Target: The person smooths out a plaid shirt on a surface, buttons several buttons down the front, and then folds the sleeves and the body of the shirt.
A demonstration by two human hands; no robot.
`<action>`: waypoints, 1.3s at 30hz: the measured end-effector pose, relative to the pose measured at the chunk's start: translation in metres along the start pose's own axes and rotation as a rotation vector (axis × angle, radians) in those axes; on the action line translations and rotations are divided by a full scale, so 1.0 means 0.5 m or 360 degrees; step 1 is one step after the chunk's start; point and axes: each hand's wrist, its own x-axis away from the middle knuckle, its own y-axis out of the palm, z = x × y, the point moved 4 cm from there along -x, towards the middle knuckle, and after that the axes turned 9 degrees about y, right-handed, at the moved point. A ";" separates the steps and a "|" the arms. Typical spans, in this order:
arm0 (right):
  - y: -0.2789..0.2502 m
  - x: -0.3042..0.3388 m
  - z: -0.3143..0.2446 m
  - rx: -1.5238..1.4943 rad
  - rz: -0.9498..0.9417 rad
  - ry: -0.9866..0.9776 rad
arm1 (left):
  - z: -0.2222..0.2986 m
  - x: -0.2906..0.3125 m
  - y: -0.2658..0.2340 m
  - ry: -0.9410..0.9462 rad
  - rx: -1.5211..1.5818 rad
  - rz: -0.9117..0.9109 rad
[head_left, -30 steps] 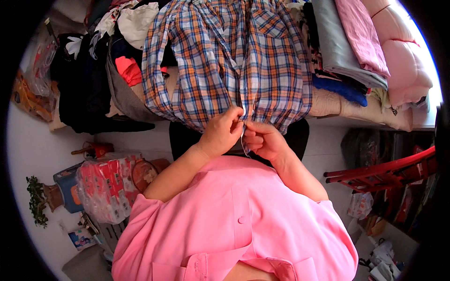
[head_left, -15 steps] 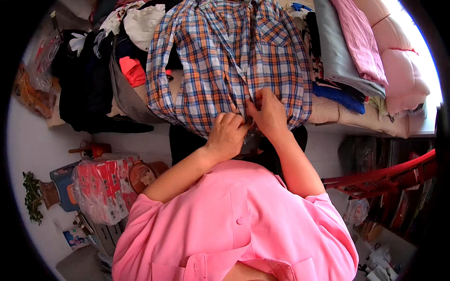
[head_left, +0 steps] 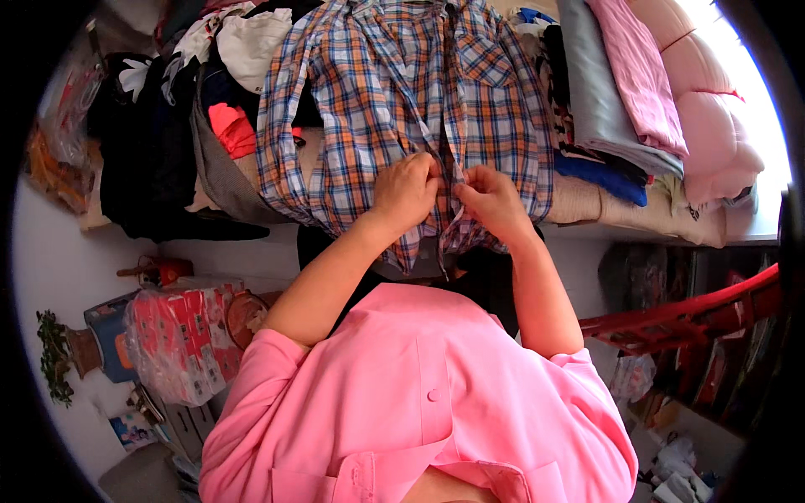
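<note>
Blue-orange plaid shirt (head_left: 356, 109) overhangs the near edge of the surface (head_left: 591, 201); looks light, limp, best held by its front edges (head_left: 454, 117). Left hand (head_left: 406, 194), right hand (head_left: 496, 204) pinch these.

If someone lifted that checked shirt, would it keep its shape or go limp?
Probably limp: the checked shirt is creased, and its lower edge sags past the beige padded surface. It is likely light, as the cloth looks thin. Its front may swing open, since its edges lie apart higher up.
</note>
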 end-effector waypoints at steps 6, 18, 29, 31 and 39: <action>0.013 0.003 0.004 -0.0347 -0.0142 0.0033 | -0.004 0.005 -0.005 -0.0216 0.0572 -0.0105; 0.019 0.007 0.014 -0.0490 -0.0081 0.0044 | -0.033 0.008 0.019 -0.0631 0.1241 -0.0111; 0.032 -0.005 0.003 0.0011 0.0180 -0.0171 | -0.021 0.007 0.011 -0.0523 0.1191 -0.0112; 0.039 0.002 -0.001 0.0128 0.0249 -0.0287 | -0.021 0.009 0.012 -0.0502 0.1107 -0.0091; 0.044 0.012 -0.028 0.0476 0.0338 -0.0444 | -0.044 0.013 0.033 -0.0546 0.0990 0.0151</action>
